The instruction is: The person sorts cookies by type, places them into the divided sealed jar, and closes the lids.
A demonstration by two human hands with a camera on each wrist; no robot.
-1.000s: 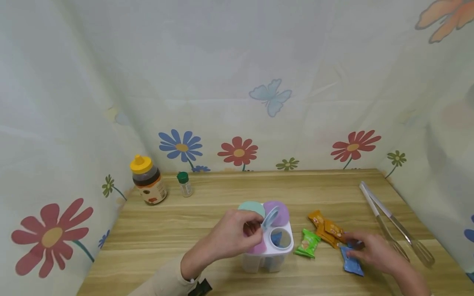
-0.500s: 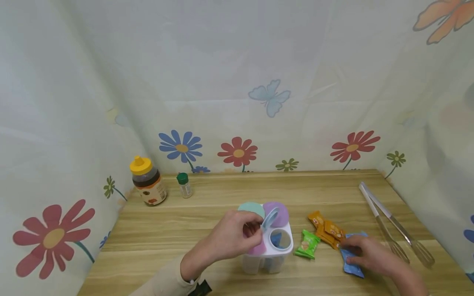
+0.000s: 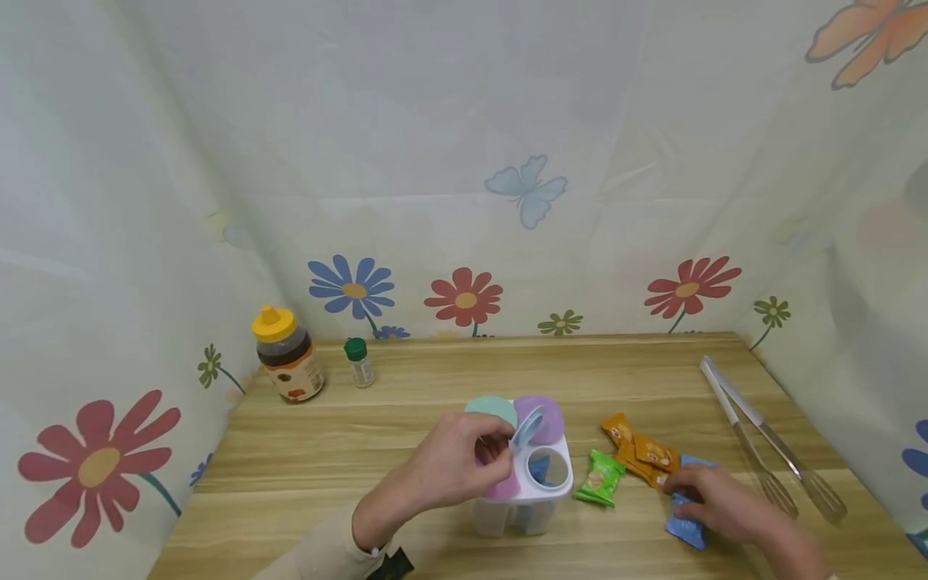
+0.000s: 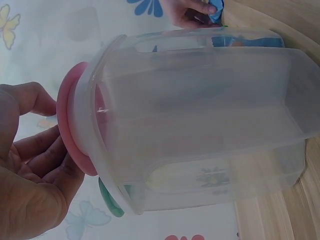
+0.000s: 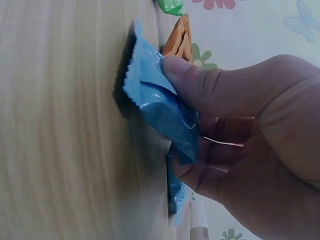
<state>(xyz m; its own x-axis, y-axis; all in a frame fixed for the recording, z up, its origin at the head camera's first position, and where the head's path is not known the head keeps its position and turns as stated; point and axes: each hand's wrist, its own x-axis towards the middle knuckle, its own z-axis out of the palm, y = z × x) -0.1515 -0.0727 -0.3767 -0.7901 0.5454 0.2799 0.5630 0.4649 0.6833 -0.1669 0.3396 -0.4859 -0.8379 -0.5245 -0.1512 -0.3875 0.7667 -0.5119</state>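
Observation:
A clear container with a white top (image 3: pixel 524 488) and round pastel lids stands mid-table. My left hand (image 3: pixel 453 459) pinches its raised light blue lid (image 3: pixel 529 427), and the round opening under that lid shows a blue packet (image 3: pixel 539 467) inside. From the left wrist view, my fingers are by the pink lid (image 4: pixel 72 120); the blue lid is hidden there. My right hand (image 3: pixel 725 503) pinches a blue wrapped packet (image 5: pixel 162 110) between thumb and fingers, tilted partly off the table. Another blue packet (image 5: pixel 176 190) lies just behind it. Several orange packets (image 3: pixel 656 453) and a green packet (image 3: pixel 600 478) lie between container and right hand.
Metal tongs (image 3: pixel 754 439) lie at the right, beyond my right hand. A yellow-capped squeeze bottle (image 3: pixel 293 366) and a small green-capped shaker (image 3: pixel 361 369) stand at the back left. A patterned curtain (image 3: pixel 406 201) hangs behind the wooden table (image 3: pixel 348 459).
My right hand's fingers have closed on the nearer blue packet and shifted it slightly toward me. My left hand keeps the blue lid raised, unmoved.

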